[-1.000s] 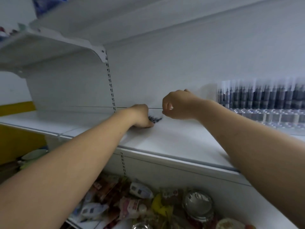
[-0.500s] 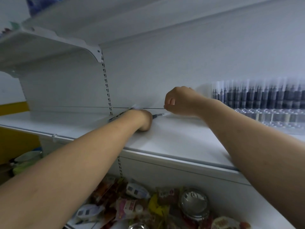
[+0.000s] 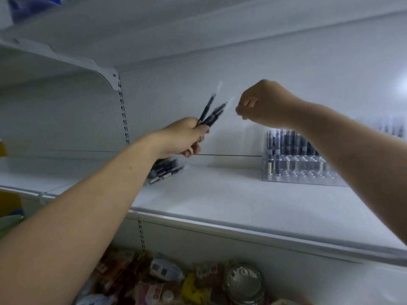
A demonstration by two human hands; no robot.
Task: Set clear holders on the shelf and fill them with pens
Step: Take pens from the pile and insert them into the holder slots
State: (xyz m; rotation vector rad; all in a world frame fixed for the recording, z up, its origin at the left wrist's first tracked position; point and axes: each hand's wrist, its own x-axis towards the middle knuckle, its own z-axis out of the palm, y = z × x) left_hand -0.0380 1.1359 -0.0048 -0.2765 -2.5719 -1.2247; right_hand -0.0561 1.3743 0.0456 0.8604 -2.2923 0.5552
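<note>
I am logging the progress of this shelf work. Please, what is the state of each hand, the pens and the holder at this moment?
left hand: above the shelf, grips the bunch of pens.
bunch of pens: held tilted, fanned out, blurred.
right hand: in the air, fingers curled; whether it holds anything cannot be told.
loose pens: lying piled on the shelf.
clear holder: standing on the shelf, back rows filled, front slots mostly empty.
</note>
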